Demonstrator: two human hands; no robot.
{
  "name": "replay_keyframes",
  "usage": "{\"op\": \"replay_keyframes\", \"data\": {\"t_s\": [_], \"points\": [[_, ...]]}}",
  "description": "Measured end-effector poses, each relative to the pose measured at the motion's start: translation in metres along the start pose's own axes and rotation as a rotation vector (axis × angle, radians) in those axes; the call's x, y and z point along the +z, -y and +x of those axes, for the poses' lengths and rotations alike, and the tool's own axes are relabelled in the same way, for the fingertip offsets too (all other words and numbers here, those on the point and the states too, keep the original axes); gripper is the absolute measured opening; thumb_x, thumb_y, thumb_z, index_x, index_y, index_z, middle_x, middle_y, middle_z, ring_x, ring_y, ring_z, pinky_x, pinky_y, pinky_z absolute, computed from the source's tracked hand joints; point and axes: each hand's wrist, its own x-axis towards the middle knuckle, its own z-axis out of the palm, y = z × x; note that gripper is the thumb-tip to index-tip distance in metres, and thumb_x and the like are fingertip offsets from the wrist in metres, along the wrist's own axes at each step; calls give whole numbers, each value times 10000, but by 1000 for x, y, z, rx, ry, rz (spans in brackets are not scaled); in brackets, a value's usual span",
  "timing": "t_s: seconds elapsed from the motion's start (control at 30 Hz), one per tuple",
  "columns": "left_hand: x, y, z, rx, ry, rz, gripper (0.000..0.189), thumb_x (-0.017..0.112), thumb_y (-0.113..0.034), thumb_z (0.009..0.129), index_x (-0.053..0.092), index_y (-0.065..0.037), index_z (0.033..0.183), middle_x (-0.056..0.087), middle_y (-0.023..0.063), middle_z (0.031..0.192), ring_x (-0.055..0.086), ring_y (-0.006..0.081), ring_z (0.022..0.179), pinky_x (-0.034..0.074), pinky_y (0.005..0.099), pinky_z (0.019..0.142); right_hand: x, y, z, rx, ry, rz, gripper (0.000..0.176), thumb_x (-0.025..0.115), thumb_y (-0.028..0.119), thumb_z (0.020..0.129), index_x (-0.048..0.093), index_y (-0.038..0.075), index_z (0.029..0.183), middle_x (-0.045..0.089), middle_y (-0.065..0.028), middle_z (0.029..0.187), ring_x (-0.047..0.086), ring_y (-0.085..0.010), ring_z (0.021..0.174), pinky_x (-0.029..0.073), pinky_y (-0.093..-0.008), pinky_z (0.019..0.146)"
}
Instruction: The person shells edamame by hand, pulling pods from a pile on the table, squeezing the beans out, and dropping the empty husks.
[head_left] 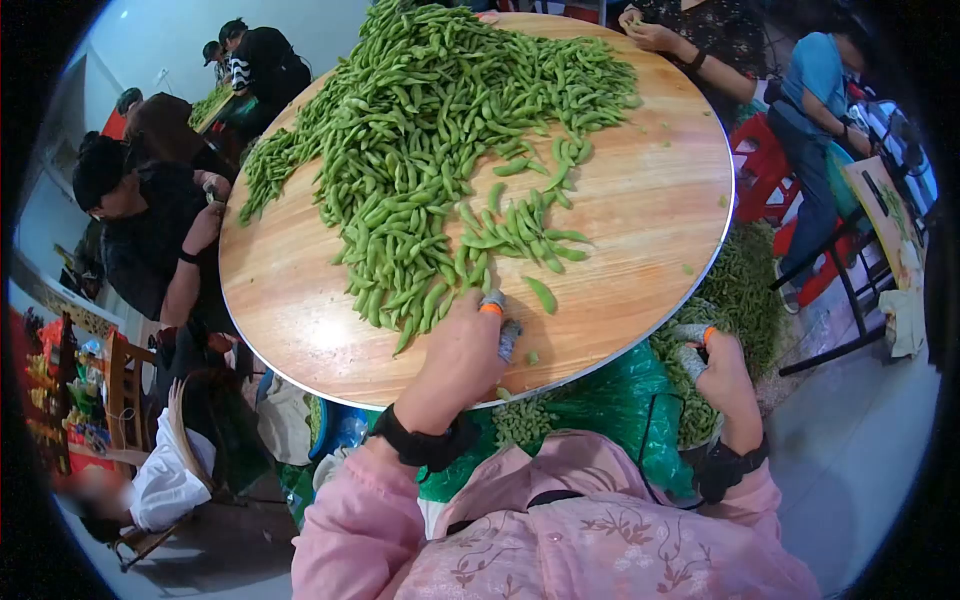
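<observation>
**Green edamame pods (420, 130) heaped on a round table**

Piled thick across the far and left part of the round pale wooden table (650, 210), thinning into a loose tongue toward the near rim. Just beyond the fingertips, apart from the heap: one single loose green pod (541, 294), flat on bare wood.

At the heap's near edge, resting on the wood: the left hand (462, 352), back up, fingers bent toward the pods. Fingertips (491, 306) wrapped in grey tape with an orange band. Touching the nearest pods; whether gripping any, impossible to tell from behind. Around the wrist a black strap (420, 442), then a pink flower-printed sleeve (360, 530).

Off the table to the right and lower down: the right hand (718, 372), with the same grey wraps and orange band, fingers curled down into a second mass of green pods (745, 290) below the table's rim. Closed on pods or merely pressed among them: cannot tell. Beside that mass, under the near rim, a crumpled green plastic bag (610, 395) with more pods on it.

Farther out, other people around the table:

- At the left rim, a person in black clothes (140, 240), forearm at the table's edge.
- At the far right, a person in a blue top (812, 75), near a red plastic stool (762, 150).
- At the top edge, another bare hand (648, 36) close to the heap.

Far behind on the left, a second table (212, 100) bearing green pods.
</observation>
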Motion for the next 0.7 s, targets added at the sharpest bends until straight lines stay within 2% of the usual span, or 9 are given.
{"op": "replay_keyframes", "data": {"t_s": [0.1, 0.2, 0.3, 0.33, 0.4, 0.43, 0.5, 0.63, 0.7], "points": [[4, -10, -6, 36, 66, -86, 207, 555, -152, 743, 552, -8, 892, 522, 186, 803, 531, 358, 729, 440, 420, 636, 2, -3, -3, 17, 19, 55, 224, 543, 6, 702, 581, -32, 919, 615, -139, 746, 579, -185, 656, 445, -278, 621], [4, -30, -38, 149, 139, -77, 171, 582, -174, 723, 588, -75, 862, 512, 138, 741, 540, 323, 660, 444, 397, 541, 2, -2, -3, 35, 44, 87, 211, 540, 3, 704, 584, -33, 907, 617, -121, 740, 569, -156, 658, 443, -271, 614], [-5, -34, -35, 223, 82, -98, 163, 592, -190, 722, 590, -53, 811, 540, 142, 697, 550, 325, 616, 444, 396, 518, 7, 1, -1, 72, 107, 138, 203, 543, 5, 707, 584, -33, 901, 617, -101, 737, 552, -129, 655, 440, -263, 610], [-5, -35, -29, 221, 83, -97, 163, 592, -190, 722, 590, -53, 811, 540, 142, 697, 550, 325, 616, 444, 396, 518, 9, 2, -1, 79, 143, 182, 197, 546, 8, 710, 585, -34, 899, 616, -92, 741, 543, -118, 652, 438, -260, 610], [-3, -41, -5, 40, -142, -84, 201, 581, -234, 733, 582, -33, 742, 568, 158, 651, 565, 329, 594, 448, 397, 518, 15, 16, -1, 60, 132, 231, 191, 549, 5, 714, 585, -34, 897, 618, -90, 751, 542, -113, 661, 438, -254, 619], [-2, -44, 7, 44, -144, -83, 201, 581, -234, 733, 582, -33, 742, 568, 158, 651, 565, 329, 594, 448, 397, 518, 18, 23, -1, 41, 119, 279, 185, 552, 2, 717, 586, -33, 896, 619, -87, 761, 541, -109, 669, 437, -247, 628], [4, -43, 29, -96, 117, 116, 256, 570, -272, 738, 569, -17, 711, 577, 184, 638, 575, 331, 585, 448, 397, 518, 24, 33, 0, 5, 125, 345, 182, 557, 2, 724, 587, -35, 899, 620, -85, 771, 544, -107, 685, 438, -244, 642], [21, -30, 39, -49, 22, 152, 268, 559, -283, 741, 566, -18, 702, 575, 182, 635, 570, 331, 566, 444, 396, 502, 37, 45, 1, -13, 121, 487, 182, 579, 8, 737, 591, -39, 912, 624, -80, 798, 551, -117, 725, 444, -247, 685], [16, -28, 33, -33, 9, 164, 229, 558, -254, 733, 564, -28, 700, 568, 167, 612, 566, 324, 551, 442, 393, 496, 48, 40, 5, -59, 129, 480, 236, 585, 30, 755, 568, -39, 980, 617, -76, 818, 558, -128, 734, 449, -257, 701]]}}
